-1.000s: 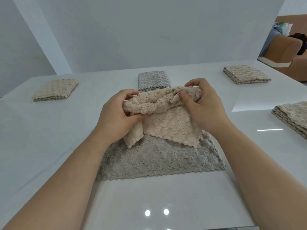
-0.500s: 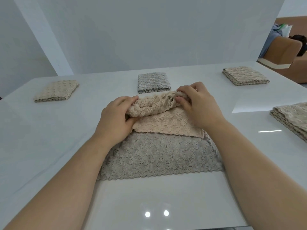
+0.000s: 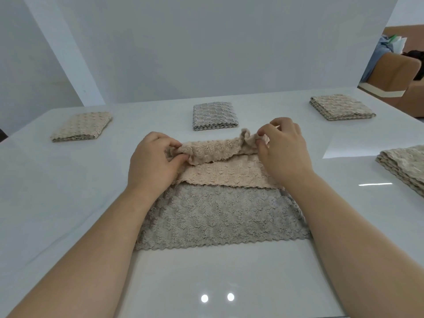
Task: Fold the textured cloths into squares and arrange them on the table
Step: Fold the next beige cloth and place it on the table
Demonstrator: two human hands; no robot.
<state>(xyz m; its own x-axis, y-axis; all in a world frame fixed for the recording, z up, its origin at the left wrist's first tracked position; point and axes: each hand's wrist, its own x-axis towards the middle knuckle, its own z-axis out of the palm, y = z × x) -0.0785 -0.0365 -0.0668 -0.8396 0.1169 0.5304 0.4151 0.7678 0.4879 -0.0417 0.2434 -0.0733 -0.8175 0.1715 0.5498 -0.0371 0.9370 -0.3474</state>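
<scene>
Beige cloth point(image 3: 224, 171), held aloft a second ago, now lies on the grey cloth point(image 3: 218, 216) on the tabletop point(image 3: 68, 191), its bunched far edge pinched in the grip of left hand point(image 3: 152, 161) and right hand point(image 3: 284, 152), apparently ready for folding.

A plain room, most likely in a home — a glossy white table point(image 3: 57, 191) stands against bare pale walls point(image 3: 206, 53), and a brown sofa point(image 3: 395, 70) at far right is heaped with clothes point(image 3: 376, 56).
</scene>
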